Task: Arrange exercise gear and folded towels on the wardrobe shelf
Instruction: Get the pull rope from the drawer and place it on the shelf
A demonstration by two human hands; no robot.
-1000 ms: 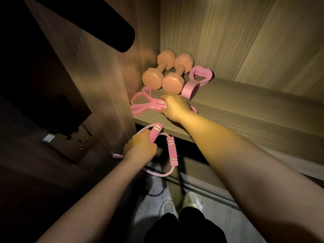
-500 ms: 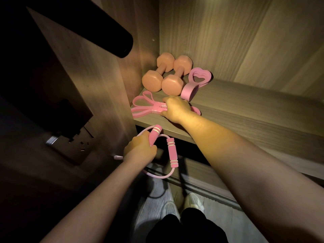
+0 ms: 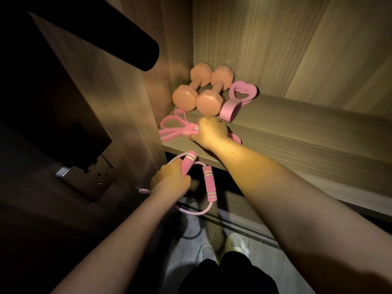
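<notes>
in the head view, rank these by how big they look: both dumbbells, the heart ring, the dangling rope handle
1. left dumbbell and right dumbbell: alike, tied
2. heart ring
3. dangling rope handle, smallest though nearer the camera

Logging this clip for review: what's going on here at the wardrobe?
A person is putting exercise gear on the wardrobe shelf. The right hand grips the pink resistance bands lying at the shelf's front left. The left hand holds one handle of the jump rope below the shelf edge, and the other handle dangles. Two dumbbells and a heart-shaped pink trainer sit in the back left corner. No towels are in view.
</notes>
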